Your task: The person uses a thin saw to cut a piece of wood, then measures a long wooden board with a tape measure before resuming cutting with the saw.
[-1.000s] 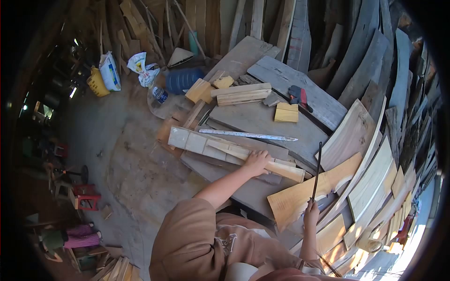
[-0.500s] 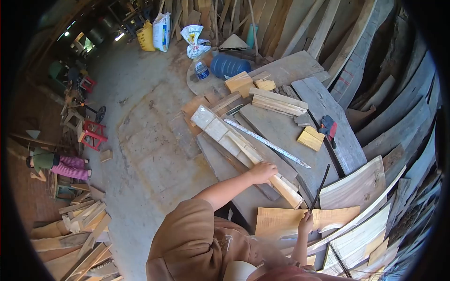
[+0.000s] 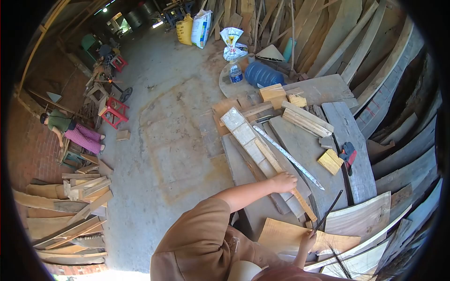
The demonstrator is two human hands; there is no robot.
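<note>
My left hand [image 3: 283, 181] is closed over a narrow wooden strip [image 3: 303, 204], fingers wrapped on its upper face. The strip lies along a longer, pale, block-patterned beam [image 3: 241, 127], which rests at a slant on the bench boards. My right hand [image 3: 307, 240] grips the lower end of a long, thin, dark file-like bar [image 3: 329, 210], which points up and away to the right, close to the strip's near end. A speckled whitish flat stick [image 3: 288, 158] lies just right of the beam. A wide yellowish board [image 3: 279, 235] sits under and beside my right hand.
Yellow wood blocks [image 3: 331, 161], a stack of short pieces [image 3: 307, 119] and a dark-and-red glove [image 3: 348, 155] lie on the bench. Beyond are a blue water jug [image 3: 264, 75] and leaning planks [image 3: 361, 42]. A person [image 3: 72, 131] stands far left near red stools [image 3: 114, 112].
The whole view has shifted, so the bench appears farther right and lower. My left hand stays on the strip; the dark bar in my right hand now tilts more to the right.
</note>
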